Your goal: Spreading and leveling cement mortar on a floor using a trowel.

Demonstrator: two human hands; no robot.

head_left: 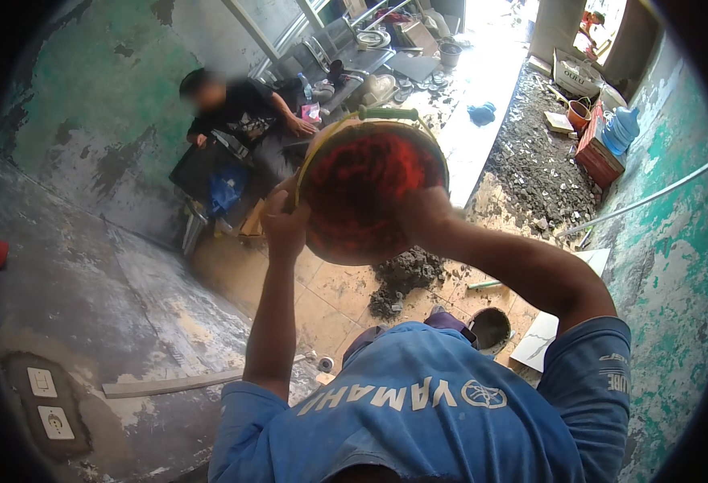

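Observation:
A round bucket with a yellowish rim and a dark red inside is raised in front of me, its mouth tilted toward me. Its wire handle carries a green grip at the far side. My left hand is closed on the bucket's left rim, thumb showing. My right hand reaches across the lower right of the bucket's mouth; its fingers are smeared by motion against the red inside, so their hold is unclear. Below the bucket, a heap of dark grey wet mortar lies on the tiles.
A person sits at the left beside a dark bench. Rubble covers the floor at the far right, near an orange bucket and a blue water jug. A dark bucket and white tiles lie near my feet.

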